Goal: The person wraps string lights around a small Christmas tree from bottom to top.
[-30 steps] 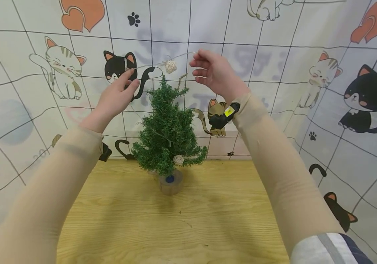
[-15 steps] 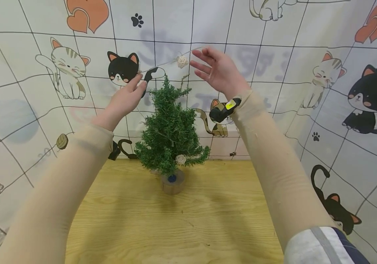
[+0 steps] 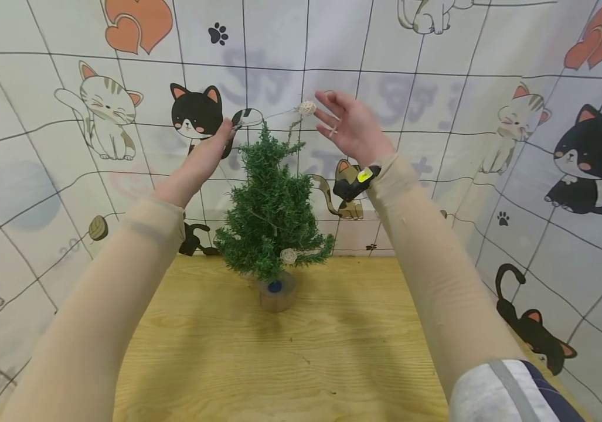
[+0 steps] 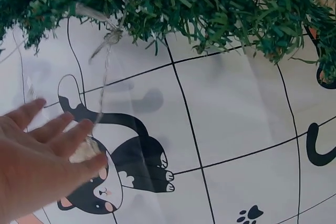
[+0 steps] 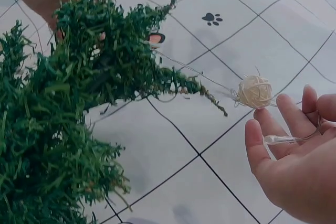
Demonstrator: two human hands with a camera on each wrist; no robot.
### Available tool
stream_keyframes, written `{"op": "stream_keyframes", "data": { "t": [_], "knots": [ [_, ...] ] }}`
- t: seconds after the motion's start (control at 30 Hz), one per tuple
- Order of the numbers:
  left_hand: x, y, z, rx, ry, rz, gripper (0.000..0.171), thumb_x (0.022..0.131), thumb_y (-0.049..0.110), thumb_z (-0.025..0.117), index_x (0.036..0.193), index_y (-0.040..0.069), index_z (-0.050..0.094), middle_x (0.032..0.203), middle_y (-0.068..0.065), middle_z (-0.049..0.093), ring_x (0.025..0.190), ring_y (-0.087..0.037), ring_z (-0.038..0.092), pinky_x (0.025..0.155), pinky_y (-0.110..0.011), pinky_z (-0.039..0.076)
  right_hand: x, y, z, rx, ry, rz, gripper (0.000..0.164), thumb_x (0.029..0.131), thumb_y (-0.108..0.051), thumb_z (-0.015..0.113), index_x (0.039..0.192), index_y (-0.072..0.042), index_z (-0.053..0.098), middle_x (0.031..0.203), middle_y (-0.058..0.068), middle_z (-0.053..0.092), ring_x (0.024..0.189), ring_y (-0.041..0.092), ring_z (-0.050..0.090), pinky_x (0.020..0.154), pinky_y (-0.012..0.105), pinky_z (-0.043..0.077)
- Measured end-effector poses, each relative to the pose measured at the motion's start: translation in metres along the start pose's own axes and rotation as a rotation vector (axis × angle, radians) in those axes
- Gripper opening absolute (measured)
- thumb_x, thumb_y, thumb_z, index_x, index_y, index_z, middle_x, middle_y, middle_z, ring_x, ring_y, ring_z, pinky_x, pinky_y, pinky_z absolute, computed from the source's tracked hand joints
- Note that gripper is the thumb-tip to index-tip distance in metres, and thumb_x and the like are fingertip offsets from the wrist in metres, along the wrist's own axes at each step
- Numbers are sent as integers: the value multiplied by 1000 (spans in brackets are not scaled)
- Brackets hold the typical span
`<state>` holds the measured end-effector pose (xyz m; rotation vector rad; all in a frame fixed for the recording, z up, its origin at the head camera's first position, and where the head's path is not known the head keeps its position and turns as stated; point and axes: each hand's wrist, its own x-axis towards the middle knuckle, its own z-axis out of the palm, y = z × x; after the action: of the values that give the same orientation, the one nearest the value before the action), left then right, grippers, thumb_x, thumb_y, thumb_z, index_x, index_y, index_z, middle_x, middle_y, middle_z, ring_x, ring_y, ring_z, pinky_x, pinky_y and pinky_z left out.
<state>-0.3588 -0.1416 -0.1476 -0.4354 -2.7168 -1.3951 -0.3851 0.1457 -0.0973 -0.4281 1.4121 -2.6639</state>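
Note:
My right hand (image 3: 353, 126) pinches a thin clear wire of a fairy light string (image 3: 281, 113) between thumb and forefinger. In the right wrist view a clear bulb (image 5: 278, 139) hangs before its other fingers. Just left of those fingertips a pale wicker ball (image 3: 307, 108) is on the wire. My left hand (image 3: 206, 155) holds the string farther left; a pale rounded piece (image 4: 86, 150) shows between its thumb and forefinger in the left wrist view. Below the wire stands a small green artificial Christmas tree (image 3: 274, 205), with more wire across its branches.
Low on the tree's front sits another wicker ball (image 3: 288, 256). The tree's round wooden base (image 3: 276, 296) rests on a wood-grain table (image 3: 290, 363). Behind it, close to the hands, hangs a white cat-print cloth (image 3: 411, 53). A bare twig (image 3: 294, 126) sticks up near the treetop.
The string and its wicker ball have moved right and slightly down, over the treetop's right side. My left hand has followed rightward and turned. The right hand has shifted slightly down.

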Motion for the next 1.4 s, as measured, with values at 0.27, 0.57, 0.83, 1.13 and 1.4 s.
{"op": "stream_keyframes", "data": {
  "t": [0.27, 0.57, 0.83, 1.13, 1.4],
  "knots": [
    [11, -7, 0, -10, -121, 49, 85, 86, 79, 10, 155, 31, 22, 162, -1, 1, 147, -27, 5, 113, -60, 3, 0, 5, -23, -3, 60, -2, 22, 107, -20, 36, 96, -7, 50, 145, -2, 48, 135, 25, 39, 110, 39, 28],
    [20, -16, 3, -65, -186, 33, 87, 88, 77, 5, 157, 26, 19, 162, -6, 3, 146, -28, 17, 112, -61, -1, -5, 13, -46, -61, 97, 12, 20, 108, -21, 33, 107, -7, 48, 148, -2, 44, 136, 28, 38, 110, 40, 30],
    [22, -18, 13, -259, -210, 13, 93, 91, 73, 8, 156, 7, 4, 161, -12, 10, 146, -26, 15, 118, -43, 8, -15, 9, -72, -32, 112, 5, 20, 108, -22, 33, 103, -9, 48, 152, -2, 39, 140, 29, 31, 113, 39, 23],
    [22, -23, 21, -417, -261, -2, 95, 90, 74, 9, 155, 6, -4, 161, -18, -1, 146, -32, 12, 117, -42, 14, -29, 6, -97, -91, 102, 4, 16, 107, -22, 35, 105, -10, 45, 155, -3, 32, 141, 25, 31, 92, 33, 35],
    [18, -29, 7, -442, -266, 72, 92, 90, 74, 8, 157, 11, 7, 161, -14, 11, 145, -31, 20, 116, -47, 14, -44, -6, -109, -105, 96, -11, 22, 107, -21, 35, 101, -8, 51, 155, 0, 33, 140, 28, 31, 103, 38, 32]
  ]
}}
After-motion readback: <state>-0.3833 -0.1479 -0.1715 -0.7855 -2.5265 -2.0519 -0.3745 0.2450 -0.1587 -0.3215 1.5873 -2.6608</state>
